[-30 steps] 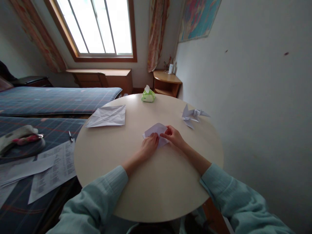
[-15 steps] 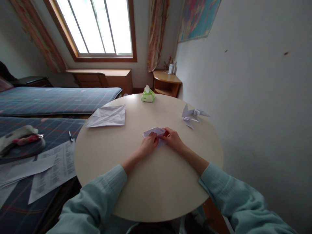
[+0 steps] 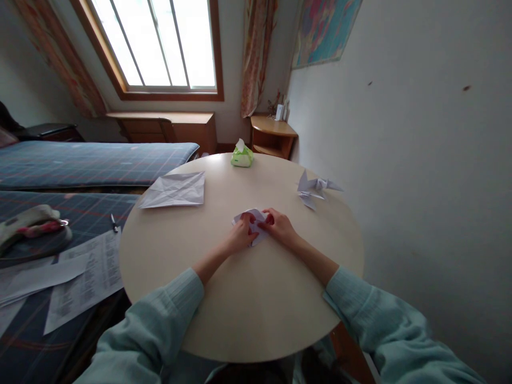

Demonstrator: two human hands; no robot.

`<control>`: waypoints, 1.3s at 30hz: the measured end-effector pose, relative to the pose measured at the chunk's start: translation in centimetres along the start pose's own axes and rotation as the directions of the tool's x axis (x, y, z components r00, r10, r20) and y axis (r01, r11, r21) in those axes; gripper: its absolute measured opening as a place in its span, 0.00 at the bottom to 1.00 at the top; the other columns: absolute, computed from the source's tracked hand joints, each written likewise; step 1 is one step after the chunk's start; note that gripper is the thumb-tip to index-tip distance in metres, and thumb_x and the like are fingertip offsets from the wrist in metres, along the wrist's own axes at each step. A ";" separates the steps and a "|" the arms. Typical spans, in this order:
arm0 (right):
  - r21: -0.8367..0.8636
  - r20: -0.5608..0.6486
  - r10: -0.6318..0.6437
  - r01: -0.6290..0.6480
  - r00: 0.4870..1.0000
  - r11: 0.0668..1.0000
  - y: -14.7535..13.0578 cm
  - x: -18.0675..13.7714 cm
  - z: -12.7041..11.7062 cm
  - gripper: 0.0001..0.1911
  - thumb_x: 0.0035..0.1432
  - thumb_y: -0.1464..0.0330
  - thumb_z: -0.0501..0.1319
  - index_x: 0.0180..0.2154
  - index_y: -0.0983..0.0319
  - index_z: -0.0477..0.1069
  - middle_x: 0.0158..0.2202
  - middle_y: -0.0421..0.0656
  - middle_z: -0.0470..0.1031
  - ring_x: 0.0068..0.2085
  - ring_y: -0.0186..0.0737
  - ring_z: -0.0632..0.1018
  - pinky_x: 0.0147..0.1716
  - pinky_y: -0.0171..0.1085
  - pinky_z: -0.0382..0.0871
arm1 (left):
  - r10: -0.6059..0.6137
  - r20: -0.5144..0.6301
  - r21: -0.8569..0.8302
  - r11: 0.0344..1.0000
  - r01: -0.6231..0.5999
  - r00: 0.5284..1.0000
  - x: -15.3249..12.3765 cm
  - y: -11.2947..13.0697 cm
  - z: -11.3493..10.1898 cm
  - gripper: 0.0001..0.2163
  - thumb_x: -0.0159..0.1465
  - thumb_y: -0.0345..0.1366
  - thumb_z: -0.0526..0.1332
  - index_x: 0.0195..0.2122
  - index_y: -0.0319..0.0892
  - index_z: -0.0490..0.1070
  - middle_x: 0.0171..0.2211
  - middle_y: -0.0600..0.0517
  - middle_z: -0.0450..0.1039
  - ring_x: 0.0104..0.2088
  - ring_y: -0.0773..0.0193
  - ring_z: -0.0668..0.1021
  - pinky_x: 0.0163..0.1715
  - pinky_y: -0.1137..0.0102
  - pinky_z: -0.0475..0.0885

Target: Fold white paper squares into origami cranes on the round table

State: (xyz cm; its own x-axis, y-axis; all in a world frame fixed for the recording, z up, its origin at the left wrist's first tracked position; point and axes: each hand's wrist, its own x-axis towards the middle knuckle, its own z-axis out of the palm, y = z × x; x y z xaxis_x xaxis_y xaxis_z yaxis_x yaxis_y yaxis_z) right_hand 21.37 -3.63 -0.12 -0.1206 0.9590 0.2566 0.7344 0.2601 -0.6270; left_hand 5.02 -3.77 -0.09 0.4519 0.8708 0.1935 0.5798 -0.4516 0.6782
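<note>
Between my hands is a small piece of folded white paper (image 3: 258, 217), low over the middle of the round table. My left hand (image 3: 241, 234) grips its left side, thumb and fingers bent around the edge. On the other side, my right hand (image 3: 279, 226) pinches the paper between thumb and fingers. Both hands partly cover the paper, so its full folded shape is hidden. Farther right lies a folded paper figure (image 3: 316, 188) with pointed ends, like an origami bird. A creased white sheet (image 3: 176, 190) rests flat at the left.
A green tissue pack (image 3: 242, 156) stands at the far edge of the round cream table (image 3: 256, 309). Left of the table is a bed with a plaid cover (image 3: 80, 213), holding printed sheets (image 3: 86, 277) and a pen (image 3: 114, 223). A white wall (image 3: 420, 176) runs along the right.
The left hand's fingers have shifted and opened a little from the right hand, uncovering more of the paper between them. The right hand has hardly moved.
</note>
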 end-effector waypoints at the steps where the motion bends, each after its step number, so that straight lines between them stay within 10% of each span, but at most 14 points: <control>1: -0.004 0.004 0.004 -0.004 1.000 1.000 -0.1 0.0 0.0 0.19 0.46 0.63 0.62 0.40 0.64 0.66 0.25 0.38 0.69 0.26 0.32 0.69 0.27 0.30 0.60 | 0.014 0.024 0.027 1.000 -0.015 1.000 -0.1 0.0 -0.2 0.14 0.50 0.27 0.59 0.38 0.38 0.59 0.33 0.51 0.67 0.26 0.68 0.71 0.28 0.71 0.67; 11: -0.071 0.048 -0.004 0.008 0.999 0.997 -0.1 0.1 0.2 0.23 0.45 0.65 0.63 0.44 0.64 0.63 0.28 0.40 0.70 0.28 0.33 0.70 0.29 0.31 0.61 | 0.268 0.286 0.340 0.869 -0.359 0.920 -2.6 0.1 -2.2 0.15 0.56 0.31 0.57 0.46 0.41 0.66 0.47 0.47 0.68 0.47 0.57 0.69 0.46 0.65 0.66; 17: -0.132 0.055 -0.079 0.085 0.995 0.988 -0.1 -0.2 0.4 0.33 0.39 0.57 0.65 0.47 0.65 0.61 0.35 0.45 0.70 0.32 0.36 0.70 0.31 0.33 0.62 | 0.240 0.369 0.341 0.864 -0.371 0.898 -2.5 0.8 -3.0 0.11 0.55 0.30 0.59 0.39 0.44 0.71 0.43 0.50 0.72 0.44 0.60 0.72 0.45 0.68 0.67; 29: -0.193 -0.019 -0.007 0.003 1.000 0.981 -0.3 0.8 0.2 0.18 0.50 0.61 0.60 0.41 0.63 0.67 0.25 0.40 0.71 0.27 0.35 0.71 0.27 0.31 0.60 | 0.186 0.377 0.362 0.872 -0.329 0.907 -2.5 1.3 -3.1 0.12 0.55 0.29 0.58 0.41 0.42 0.72 0.48 0.48 0.69 0.47 0.58 0.72 0.47 0.66 0.67; 39: -0.331 -0.145 -0.403 0.340 0.904 0.880 -0.7 -0.4 0.2 0.08 0.55 0.69 0.55 0.38 0.59 0.69 0.37 0.44 0.70 0.40 0.39 0.69 0.39 0.35 0.63 | 0.215 0.364 0.325 0.883 -0.340 0.906 -2.7 1.0 -3.1 0.13 0.55 0.30 0.58 0.41 0.43 0.72 0.46 0.48 0.70 0.45 0.60 0.73 0.46 0.68 0.67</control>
State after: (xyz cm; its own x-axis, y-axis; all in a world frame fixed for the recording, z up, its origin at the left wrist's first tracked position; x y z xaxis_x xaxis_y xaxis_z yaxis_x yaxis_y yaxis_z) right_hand 20.78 -4.14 0.08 -0.3079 0.7452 0.5915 0.8267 0.5172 -0.2212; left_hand 2.25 -5.96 2.30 0.7813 0.6209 0.0631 0.5779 -0.7580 0.3026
